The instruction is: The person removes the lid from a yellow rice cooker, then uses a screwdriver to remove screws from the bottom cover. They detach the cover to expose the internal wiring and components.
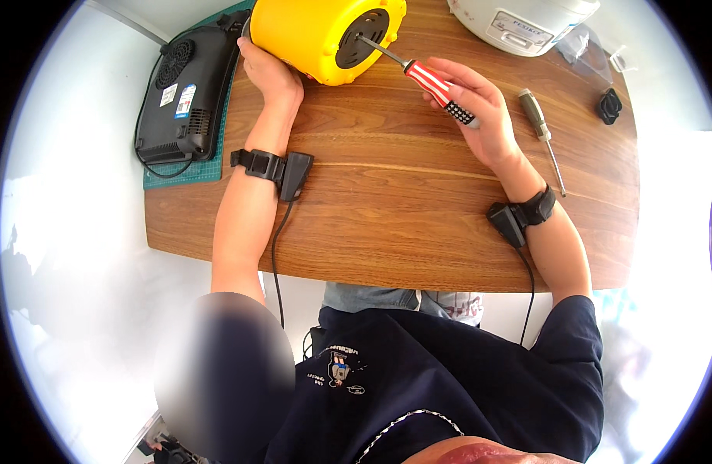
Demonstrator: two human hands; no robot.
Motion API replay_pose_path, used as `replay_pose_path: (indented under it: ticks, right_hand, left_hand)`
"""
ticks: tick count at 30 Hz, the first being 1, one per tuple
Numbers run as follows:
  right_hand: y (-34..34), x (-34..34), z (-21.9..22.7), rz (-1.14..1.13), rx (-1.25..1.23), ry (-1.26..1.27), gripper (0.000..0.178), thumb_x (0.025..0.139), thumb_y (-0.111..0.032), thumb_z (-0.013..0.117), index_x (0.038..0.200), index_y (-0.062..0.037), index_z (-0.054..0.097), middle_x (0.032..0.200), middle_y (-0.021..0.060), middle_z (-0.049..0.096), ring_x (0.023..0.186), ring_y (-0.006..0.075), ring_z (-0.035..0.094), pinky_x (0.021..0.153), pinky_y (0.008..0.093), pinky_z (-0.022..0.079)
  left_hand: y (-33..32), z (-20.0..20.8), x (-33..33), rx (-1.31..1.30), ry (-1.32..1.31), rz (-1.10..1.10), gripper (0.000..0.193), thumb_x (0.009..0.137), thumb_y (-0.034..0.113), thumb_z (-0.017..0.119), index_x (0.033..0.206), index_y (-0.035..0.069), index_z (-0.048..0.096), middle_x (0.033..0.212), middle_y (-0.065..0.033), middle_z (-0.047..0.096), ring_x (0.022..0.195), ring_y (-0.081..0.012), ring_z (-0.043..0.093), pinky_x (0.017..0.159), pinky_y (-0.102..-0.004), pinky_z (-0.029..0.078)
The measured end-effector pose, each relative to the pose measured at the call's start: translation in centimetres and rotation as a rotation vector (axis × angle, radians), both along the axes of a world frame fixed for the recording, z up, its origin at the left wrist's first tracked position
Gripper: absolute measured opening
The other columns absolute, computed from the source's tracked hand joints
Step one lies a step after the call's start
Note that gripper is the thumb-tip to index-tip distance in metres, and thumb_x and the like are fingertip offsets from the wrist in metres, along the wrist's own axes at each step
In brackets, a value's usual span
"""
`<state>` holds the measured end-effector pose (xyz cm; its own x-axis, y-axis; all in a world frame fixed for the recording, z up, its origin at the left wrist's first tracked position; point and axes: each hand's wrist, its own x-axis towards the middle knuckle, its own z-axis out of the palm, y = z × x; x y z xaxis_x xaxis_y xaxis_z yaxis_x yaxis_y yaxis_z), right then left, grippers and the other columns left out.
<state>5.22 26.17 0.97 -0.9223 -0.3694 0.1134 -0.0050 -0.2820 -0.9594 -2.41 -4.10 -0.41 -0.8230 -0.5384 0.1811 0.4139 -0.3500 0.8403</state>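
A yellow rounded appliance lies tipped on its side at the far edge of the view, its black slotted base plate facing right. My left hand grips it from the left and below, with some fingers hidden behind the body. In my right hand is a screwdriver, its handle red-and-white striped with a starred black part. Its shaft slants up to the left, and the tip meets the middle of the base plate. Whether a screw sits under the tip is too small to tell.
A second screwdriver with a greyish handle lies right of my right hand. Farther right are a small black part and a clear plastic piece. A white appliance stands at the back; a black vented device rests on a green mat at left.
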Motion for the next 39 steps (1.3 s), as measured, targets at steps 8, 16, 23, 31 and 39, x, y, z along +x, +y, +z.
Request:
replay_pose_path:
  ticks: [8, 16, 23, 31, 39]
  right_hand:
    - [-0.1, -0.7, -1.0, 0.123, -0.502, -0.439, 0.048, 0.103, -0.016, 0.049, 0.146, 0.0051, 0.050, 0.139, 0.0187, 0.061, 0.115, 0.0242, 0.063, 0.103, 0.0340, 0.052]
    - [0.6, -1.6, -0.9, 0.204, -0.220, -0.283, 0.050, 0.105, -0.020, 0.048, 0.149, 0.0029, 0.047, 0.135, 0.0122, 0.064, 0.095, 0.0126, 0.063, 0.084, 0.0238, 0.051]
    - [0.4, -1.7, -1.0, 0.177, -0.170, -0.227, 0.046, 0.105, -0.018, 0.049, 0.147, 0.0013, 0.051, 0.133, 0.0087, 0.066, 0.092, 0.0109, 0.062, 0.079, 0.0231, 0.050]
    - [-0.1, -1.5, -1.0, 0.168, -0.134, -0.182, 0.044, 0.104, -0.018, 0.053, 0.145, -0.0008, 0.053, 0.128, 0.0085, 0.068, 0.092, 0.0100, 0.062, 0.078, 0.0239, 0.050]
    - [-0.2, -0.7, 0.1, 0.113, -0.033, -0.271, 0.045, 0.104, -0.023, 0.055, 0.143, -0.0003, 0.055, 0.115, 0.0141, 0.071, 0.075, 0.0096, 0.059, 0.065, 0.0229, 0.044]
  left_hand:
    - [-0.7, -1.2, -0.9, -0.050, 0.015, -0.068, 0.044, 0.113, 0.046, 0.028, 0.113, 0.013, 0.059, 0.097, 0.0012, 0.066, 0.087, -0.0154, 0.061, 0.075, -0.0335, 0.047]
    - [-0.9, -1.0, -1.1, -0.049, 0.039, -0.042, 0.040, 0.113, 0.038, 0.033, 0.112, 0.010, 0.061, 0.102, -0.0005, 0.066, 0.091, -0.0137, 0.059, 0.080, -0.0320, 0.045]
    - [-1.5, 3.1, -0.7, -0.554, 0.198, 0.113, 0.027, 0.101, 0.011, 0.053, 0.121, -0.002, 0.066, 0.117, -0.0056, 0.069, 0.106, -0.0130, 0.062, 0.094, -0.0306, 0.049]
    - [-0.3, 9.5, -0.6, -0.731, -0.182, 0.068, 0.049, 0.106, 0.044, 0.054, 0.123, -0.002, 0.064, 0.121, -0.0108, 0.066, 0.108, -0.0227, 0.060, 0.095, -0.0363, 0.046]
    - [0.3, 8.0, -2.5, -1.076, -0.104, 0.297, 0.057, 0.108, 0.041, 0.043, 0.103, -0.010, 0.067, 0.095, -0.0263, 0.072, 0.091, -0.0347, 0.069, 0.080, -0.0449, 0.049]
